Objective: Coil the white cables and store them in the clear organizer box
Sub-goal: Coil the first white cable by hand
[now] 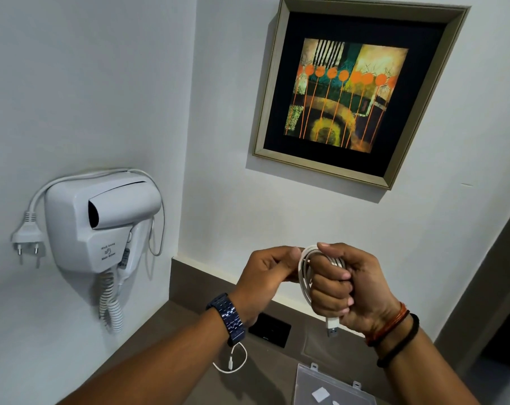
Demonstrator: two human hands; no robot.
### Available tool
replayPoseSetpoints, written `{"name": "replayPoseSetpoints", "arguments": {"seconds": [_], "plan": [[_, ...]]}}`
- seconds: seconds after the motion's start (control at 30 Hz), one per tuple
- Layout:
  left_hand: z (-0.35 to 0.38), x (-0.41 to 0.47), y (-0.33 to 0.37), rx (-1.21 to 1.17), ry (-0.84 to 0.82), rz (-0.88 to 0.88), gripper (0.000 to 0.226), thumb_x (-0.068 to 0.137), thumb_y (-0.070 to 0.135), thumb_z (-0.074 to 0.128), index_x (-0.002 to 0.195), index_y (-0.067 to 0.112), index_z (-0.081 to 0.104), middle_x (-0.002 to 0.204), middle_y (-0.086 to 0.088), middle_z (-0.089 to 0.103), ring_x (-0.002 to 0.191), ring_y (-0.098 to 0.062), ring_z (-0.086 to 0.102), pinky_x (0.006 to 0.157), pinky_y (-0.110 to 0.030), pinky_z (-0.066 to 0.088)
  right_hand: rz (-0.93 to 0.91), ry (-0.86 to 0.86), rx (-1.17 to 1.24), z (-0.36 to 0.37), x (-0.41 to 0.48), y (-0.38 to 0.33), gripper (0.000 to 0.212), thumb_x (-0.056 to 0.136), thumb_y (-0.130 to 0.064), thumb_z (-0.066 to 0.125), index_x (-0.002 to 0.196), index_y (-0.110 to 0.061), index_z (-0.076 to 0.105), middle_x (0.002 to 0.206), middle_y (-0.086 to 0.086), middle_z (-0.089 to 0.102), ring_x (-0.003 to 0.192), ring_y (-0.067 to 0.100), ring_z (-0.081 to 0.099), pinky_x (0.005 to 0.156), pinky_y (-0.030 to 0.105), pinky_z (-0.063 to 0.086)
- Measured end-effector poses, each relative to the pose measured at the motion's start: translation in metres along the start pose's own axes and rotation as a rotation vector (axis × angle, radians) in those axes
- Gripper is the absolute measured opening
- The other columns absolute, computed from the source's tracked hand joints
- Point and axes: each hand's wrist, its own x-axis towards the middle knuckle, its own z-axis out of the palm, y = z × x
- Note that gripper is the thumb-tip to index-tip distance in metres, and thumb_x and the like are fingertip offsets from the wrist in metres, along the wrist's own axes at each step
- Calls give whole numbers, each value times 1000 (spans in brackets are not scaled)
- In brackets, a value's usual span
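Head view: white cable (pixel 305 268) coiled in hand above the counter (pixel 271 366)
Right hand (pixel 344 285) fists tight round the loops, I'd guess so they can't spring apart, USB plug (pixel 332 327) dangling beneath; left hand (pixel 270 276) pinches the free strand, seemingly feeding another turn. Clear organizer box (pixel 330 384) lies below, second cable (pixel 232 361) near it

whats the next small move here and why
Probably the left hand should lay one more loop onto the coiled white cable gripped in the right hand: it pinches a strand at the coil's top, and a loose white cable end lies below, outside the clear plastic organizer box.
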Motion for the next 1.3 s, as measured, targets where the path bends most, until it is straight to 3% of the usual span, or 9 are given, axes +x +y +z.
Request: {"name": "replayPoseSetpoints", "arguments": {"seconds": [0.17, 0.33, 0.47, 0.67, 0.83, 0.93, 1.03, 1.2, 1.3], "plan": [[0, 0, 1, 47, -18, -38, 25, 76, 6, 72, 98, 17, 72, 96, 0, 75, 94, -16, 69, 81, -22, 53, -25, 43, -13, -6, -4, -1, 45, 89, -25, 44, 49, -17, 27, 38, -2, 20, 32, 12, 13, 37, 18, 10], [1, 5, -3, 109, 39, -52, 25, 79, 2, 69, 90, 24, 72, 89, 1, 75, 88, -12, 69, 79, -20, 53, -119, 190, -106, -16, -2, 5, 42, 87, -24, 44, 49, -16, 27, 38, -2, 19, 33, 15, 19, 37, 22, 17], [4, 6, -12, 162, 79, -88, 22, 81, 1, 66, 91, 21, 70, 89, -4, 74, 87, -14, 69, 77, -18, 53, -191, 414, -226, -22, 0, 17, 48, 95, -29, 40, 49, -14, 36, 35, -4, 25, 31, 13, 30, 38, 21, 24], [8, 11, -22, 234, 103, -59, 13, 85, 1, 61, 91, 10, 69, 78, -3, 72, 79, -13, 70, 76, -23, 56, -281, 812, -582, -15, 7, 29, 49, 84, -45, 60, 47, -16, 48, 36, -2, 31, 37, 19, 40, 40, 24, 38], [8, 14, -27, 274, 121, -61, 21, 84, 3, 63, 89, 23, 66, 81, 2, 73, 78, -4, 70, 71, -13, 52, -390, 1125, -757, -20, 3, 35, 55, 85, -47, 60, 39, -18, 49, 42, 9, 47, 34, 13, 43, 33, 16, 35], [10, 14, -31, 258, 105, -91, 24, 87, 3, 59, 93, 26, 61, 73, 3, 72, 69, -10, 68, 73, -27, 54, -449, 1169, -876, -25, 4, 42, 51, 92, -47, 49, 50, -20, 60, 41, -2, 53, 37, 8, 43, 37, 15, 36], [12, 13, -36, 257, 69, -130, 27, 91, 5, 52, 102, 29, 47, 70, -1, 70, 69, -30, 66, 74, -46, 53, -443, 1165, -972, -31, 7, 46, 50, 96, -45, 41, 62, -14, 61, 47, -3, 61, 42, 4, 49, 51, 25, 41], [10, 9, -40, 76, 27, -229, 24, 94, 8, 44, 98, 31, 47, 70, 2, 70, 71, -16, 64, 72, -36, 49, -373, 1205, -1100, -38, 7, 45, 50, 95, -48, 38, 60, -15, 53, 48, -4, 50, 48, 9, 46, 55, 32, 39], [7, 10, -38, -125, 38, -324, 24, 87, 7, 45, 94, 27, 56, 69, -1, 66, 73, -18, 63, 68, -35, 47, -361, 1197, -1174, -41, 8, 43, 48, 96, -44, 37, 53, -26, 44, 39, -11, 46, 43, 4, 42, 51, 27, 30]]}}
